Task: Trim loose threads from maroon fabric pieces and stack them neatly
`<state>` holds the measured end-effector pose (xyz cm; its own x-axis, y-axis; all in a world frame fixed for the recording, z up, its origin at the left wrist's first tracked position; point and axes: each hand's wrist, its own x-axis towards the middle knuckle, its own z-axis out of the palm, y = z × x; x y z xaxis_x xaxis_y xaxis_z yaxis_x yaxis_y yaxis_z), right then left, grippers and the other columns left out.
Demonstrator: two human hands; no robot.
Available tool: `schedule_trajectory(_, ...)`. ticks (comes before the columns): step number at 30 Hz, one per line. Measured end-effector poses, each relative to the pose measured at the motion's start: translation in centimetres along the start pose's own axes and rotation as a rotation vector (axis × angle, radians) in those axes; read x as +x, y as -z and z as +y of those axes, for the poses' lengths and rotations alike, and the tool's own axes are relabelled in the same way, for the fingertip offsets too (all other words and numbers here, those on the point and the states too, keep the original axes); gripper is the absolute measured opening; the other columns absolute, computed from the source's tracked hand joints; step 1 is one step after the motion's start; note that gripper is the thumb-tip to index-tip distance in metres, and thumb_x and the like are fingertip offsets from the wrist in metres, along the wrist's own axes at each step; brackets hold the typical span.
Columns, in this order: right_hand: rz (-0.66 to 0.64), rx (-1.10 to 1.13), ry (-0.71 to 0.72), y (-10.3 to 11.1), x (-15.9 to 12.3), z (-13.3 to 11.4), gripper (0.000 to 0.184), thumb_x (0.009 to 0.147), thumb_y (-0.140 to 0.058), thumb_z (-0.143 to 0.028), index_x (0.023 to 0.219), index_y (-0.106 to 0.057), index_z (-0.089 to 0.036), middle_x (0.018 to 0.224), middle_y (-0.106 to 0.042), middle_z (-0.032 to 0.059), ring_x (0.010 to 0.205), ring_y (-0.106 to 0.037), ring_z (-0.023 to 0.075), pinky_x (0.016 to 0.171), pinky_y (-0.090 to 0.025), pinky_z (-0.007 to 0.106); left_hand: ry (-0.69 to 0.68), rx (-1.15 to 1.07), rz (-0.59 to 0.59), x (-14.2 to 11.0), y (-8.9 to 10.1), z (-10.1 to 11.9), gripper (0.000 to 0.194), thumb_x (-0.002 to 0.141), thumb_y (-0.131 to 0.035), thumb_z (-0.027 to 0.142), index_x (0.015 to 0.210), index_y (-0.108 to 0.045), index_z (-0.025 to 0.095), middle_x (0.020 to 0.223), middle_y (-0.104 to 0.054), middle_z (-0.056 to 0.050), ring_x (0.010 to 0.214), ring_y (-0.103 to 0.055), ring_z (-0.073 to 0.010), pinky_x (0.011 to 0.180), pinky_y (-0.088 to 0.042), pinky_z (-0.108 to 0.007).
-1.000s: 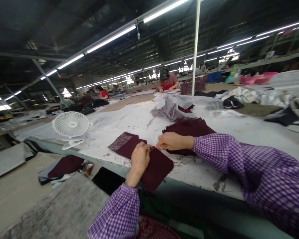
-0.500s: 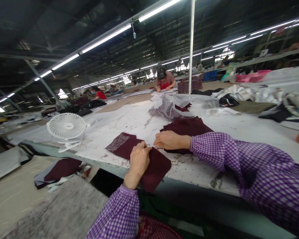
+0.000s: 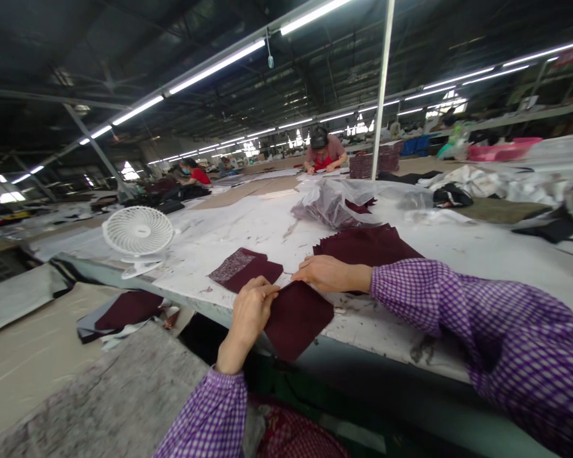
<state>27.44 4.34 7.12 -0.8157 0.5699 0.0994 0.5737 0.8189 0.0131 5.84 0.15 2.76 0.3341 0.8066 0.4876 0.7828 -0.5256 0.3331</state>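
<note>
A dark maroon fabric piece (image 3: 300, 318) hangs partly over the table's front edge. My left hand (image 3: 254, 306) pinches its upper left corner, and my right hand (image 3: 327, 273) grips the top edge close by. Just beyond my left hand, another maroon piece (image 3: 251, 270) with a speckled grey patch on its left end lies flat. Behind my right hand and wrist spreads a stack of maroon pieces (image 3: 372, 245) with zigzag edges, partly covered by my sleeve.
A white fan (image 3: 138, 232) stands at the table edge on the left. Beyond the stack lies a clear plastic bag (image 3: 327, 203) with maroon fabric inside. A metal pole (image 3: 382, 95) rises behind it. Across the table a person in red (image 3: 323, 152) bends over work.
My left hand has moved left and down, from lying on the fabric to pinching its corner. My right hand now grips the top edge. The maroon piece is separated from the patched one.
</note>
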Motion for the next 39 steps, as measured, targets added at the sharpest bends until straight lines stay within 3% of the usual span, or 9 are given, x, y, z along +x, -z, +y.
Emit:
schedule_trajectory(5,-0.054,-0.045,-0.015,0.6,-0.2,-0.6,0.036,0.088,-0.043,-0.007,0.113,-0.067,-0.016,0.096,-0.065,0.0108,0.093,-0.056,0.0214,0.078,-0.043,0.029,-0.033,-0.065,0.077,-2.3,0.8,-1.4,0.025,0.091,-0.049,0.026,0.088,-0.073,0.022,0.079,-0.061,-0.005,0.076,-0.054,-0.0193,0.068,-0.042,-0.031)
schedule_trajectory(14,-0.174,-0.191,0.027,1.7,0.2,-1.5,0.038,0.086,-0.046,-0.007,0.118,-0.064,-0.015,0.099,-0.065,0.0130,0.095,-0.058,0.0225,0.081,-0.043,0.031,-0.057,-0.002,0.077,-3.1,1.4,-1.6,0.028,0.093,-0.044,0.027,0.088,-0.071,0.021,0.079,-0.060,-0.005,0.077,-0.051,-0.0191,0.068,-0.041,-0.031)
schedule_trajectory(19,-0.329,-0.304,0.064,3.5,1.2,-3.2,0.052,0.083,-0.046,-0.008,0.132,-0.055,-0.024,0.098,-0.067,0.0113,0.091,-0.061,0.0236,0.068,-0.043,0.029,-0.071,0.051,0.095,-3.4,1.3,-1.7,0.026,0.093,-0.045,0.028,0.088,-0.069,0.019,0.082,-0.061,-0.006,0.080,-0.052,-0.0197,0.072,-0.042,-0.032)
schedule_trajectory(25,-0.436,-0.355,0.102,5.0,2.6,-4.9,0.061,0.084,-0.047,-0.011,0.142,-0.042,-0.030,0.093,-0.069,0.0109,0.079,-0.063,0.0217,0.063,-0.039,0.029,-0.081,0.073,0.102,-3.7,1.4,-1.9,0.025,0.094,-0.045,0.028,0.088,-0.067,0.018,0.083,-0.061,-0.006,0.081,-0.052,-0.0200,0.075,-0.043,-0.034)
schedule_trajectory(34,-0.489,-0.262,0.144,5.5,4.0,-5.1,0.069,0.081,-0.049,-0.006,0.143,-0.038,-0.034,0.094,-0.072,0.0074,0.079,-0.062,0.0194,0.059,-0.033,0.027,0.021,-0.129,0.096,-4.3,2.4,-2.5,0.015,0.092,-0.049,0.023,0.090,-0.063,0.018,0.088,-0.061,-0.004,0.087,-0.054,-0.0190,0.079,-0.044,-0.033)
schedule_trajectory(36,-0.486,-0.267,0.137,5.5,4.0,-5.2,0.067,0.082,-0.049,-0.008,0.143,-0.039,-0.034,0.094,-0.072,0.0077,0.080,-0.062,0.0198,0.060,-0.034,0.027,0.065,-0.128,0.096,-4.1,2.4,-2.2,0.011,0.089,-0.054,0.023,0.096,-0.062,0.018,0.085,-0.060,-0.003,0.087,-0.054,-0.0197,0.079,-0.044,-0.033)
schedule_trajectory(39,-0.490,-0.290,0.133,5.6,3.9,-5.2,0.067,0.083,-0.048,-0.009,0.143,-0.037,-0.036,0.095,-0.072,0.0073,0.077,-0.061,0.0199,0.061,-0.035,0.027,0.073,-0.064,0.082,-3.7,2.3,-1.7,0.007,0.087,-0.055,0.019,0.087,-0.062,0.019,0.081,-0.059,-0.003,0.084,-0.053,-0.0201,0.076,-0.043,-0.034)
